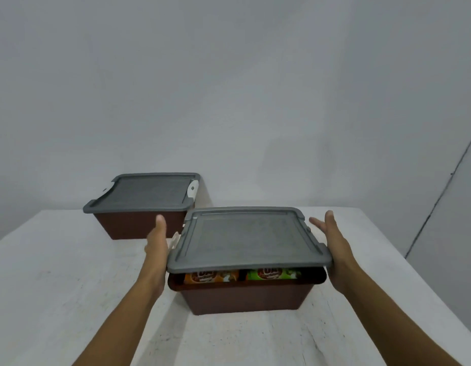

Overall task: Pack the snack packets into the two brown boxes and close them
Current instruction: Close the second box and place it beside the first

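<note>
Straight-fingered right hand [334, 241] and left hand [156, 243] press lid [246, 237].

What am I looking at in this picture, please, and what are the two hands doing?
No machine here: one camera worn on a person's head looks down at their bare hands. On the table stand two brown boxes. The far box is covered. The near box shows orange and green packets under its grey lid, which is raised at the front. The left hand and right hand, fingers straight, seem to hold that lid by its sides.
</note>
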